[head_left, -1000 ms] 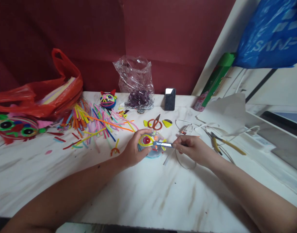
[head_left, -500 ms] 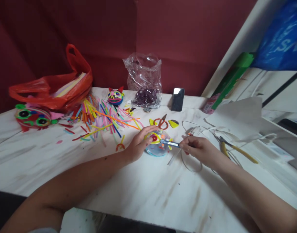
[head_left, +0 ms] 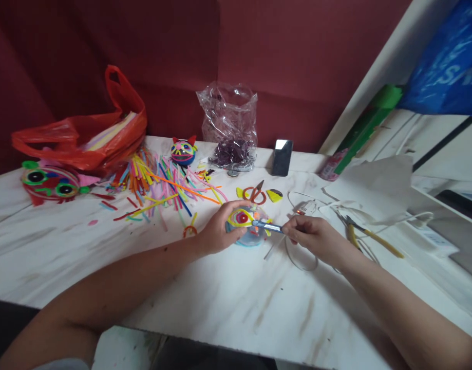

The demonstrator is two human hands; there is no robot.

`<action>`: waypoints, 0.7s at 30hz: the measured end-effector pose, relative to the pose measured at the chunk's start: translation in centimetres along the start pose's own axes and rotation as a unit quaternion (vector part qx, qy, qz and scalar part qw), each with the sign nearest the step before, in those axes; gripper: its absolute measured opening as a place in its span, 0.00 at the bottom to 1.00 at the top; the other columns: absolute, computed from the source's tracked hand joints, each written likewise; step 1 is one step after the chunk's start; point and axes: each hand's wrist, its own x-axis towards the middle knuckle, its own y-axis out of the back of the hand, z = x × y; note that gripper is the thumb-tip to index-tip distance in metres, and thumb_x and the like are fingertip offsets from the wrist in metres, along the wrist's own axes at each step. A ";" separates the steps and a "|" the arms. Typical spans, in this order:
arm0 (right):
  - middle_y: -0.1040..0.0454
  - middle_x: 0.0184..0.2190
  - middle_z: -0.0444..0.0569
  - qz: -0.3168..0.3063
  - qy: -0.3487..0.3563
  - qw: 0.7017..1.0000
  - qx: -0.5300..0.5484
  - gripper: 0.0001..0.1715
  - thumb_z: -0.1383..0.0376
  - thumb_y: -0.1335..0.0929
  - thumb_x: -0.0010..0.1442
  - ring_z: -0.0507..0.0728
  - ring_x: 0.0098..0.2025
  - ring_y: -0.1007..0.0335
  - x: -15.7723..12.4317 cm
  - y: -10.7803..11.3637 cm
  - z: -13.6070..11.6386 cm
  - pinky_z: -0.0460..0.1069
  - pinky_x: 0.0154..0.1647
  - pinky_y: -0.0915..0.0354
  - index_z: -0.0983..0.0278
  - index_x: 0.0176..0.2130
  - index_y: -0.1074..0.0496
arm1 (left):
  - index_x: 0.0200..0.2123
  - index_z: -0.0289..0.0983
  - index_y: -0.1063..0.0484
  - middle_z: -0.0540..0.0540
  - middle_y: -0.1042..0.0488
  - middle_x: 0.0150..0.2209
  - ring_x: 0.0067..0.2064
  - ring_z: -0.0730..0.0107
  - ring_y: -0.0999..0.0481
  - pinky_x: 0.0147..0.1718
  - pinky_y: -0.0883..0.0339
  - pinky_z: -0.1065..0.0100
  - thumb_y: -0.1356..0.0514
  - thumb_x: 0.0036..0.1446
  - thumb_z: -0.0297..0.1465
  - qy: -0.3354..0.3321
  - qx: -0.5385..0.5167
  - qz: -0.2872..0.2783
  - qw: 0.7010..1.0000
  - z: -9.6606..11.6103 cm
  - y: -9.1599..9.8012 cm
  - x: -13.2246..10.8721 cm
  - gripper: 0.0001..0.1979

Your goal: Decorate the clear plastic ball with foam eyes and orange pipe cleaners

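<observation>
The left hand (head_left: pixel 216 228) is curved around the left side of the round piece (head_left: pixel 248 237), which sits in front of the person, low over the bench (head_left: pixel 220 298). The right hand (head_left: pixel 305 231) has its fingers narrow, pinching 1 end of the slim tool (head_left: pixel 267 226), and the other end meets the edge of the yellow-rimmed eye (head_left: pixel 240 218).

I judge that, if the tool presses too strongly, it may slip on the curved surface and scratch it, or push the eye out of place. If the left hand holds too lightly, the piece may roll. The thin cable (head_left: pixel 303 270) makes a loop just below the right hand, so a wrist could catch it. The scissors (head_left: pixel 255 193) lie close behind.

The left fingers hide part of the piece, and its underside cannot be seen. The tool's tip is too small to tell if it is a blade or tweezers. The blue bag (head_left: pixel 447 67) is cut off at the picture's edge.
</observation>
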 end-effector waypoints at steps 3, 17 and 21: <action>0.34 0.17 0.43 -0.002 0.012 1.000 -0.005 0.24 0.45 0.33 0.50 0.50 0.21 0.42 0.1 0.0 -0.2 0.46 0.22 0.46 0.63 0.25 0.29 | 0.55 0.37 0.37 0.38 0.32 0.57 0.59 0.57 0.33 0.59 0.41 0.57 0.40 0.53 0.29 -0.003 -0.004 0.001 1.000 -0.1 0.0 0.0 0.25; 0.35 0.18 0.42 -0.014 -0.002 1.000 -0.008 0.19 0.50 0.35 0.51 0.50 0.22 0.44 -0.1 0.0 -0.9 0.47 0.25 0.46 0.62 0.22 0.34 | 0.55 0.36 0.36 0.38 0.31 0.54 0.56 0.54 0.31 0.56 0.39 0.53 0.40 0.54 0.34 0.014 -0.002 -0.003 1.000 -0.3 0.0 0.2 0.24; 0.35 0.18 0.42 -0.015 -0.005 1.000 -0.004 0.20 0.49 0.35 0.50 0.50 0.22 0.43 0.1 0.0 -0.7 0.47 0.26 0.46 0.62 0.22 0.34 | 0.55 0.36 0.37 0.37 0.31 0.54 0.55 0.53 0.31 0.56 0.39 0.52 0.40 0.54 0.33 0.009 0.023 -0.001 1.000 -0.3 0.0 0.1 0.24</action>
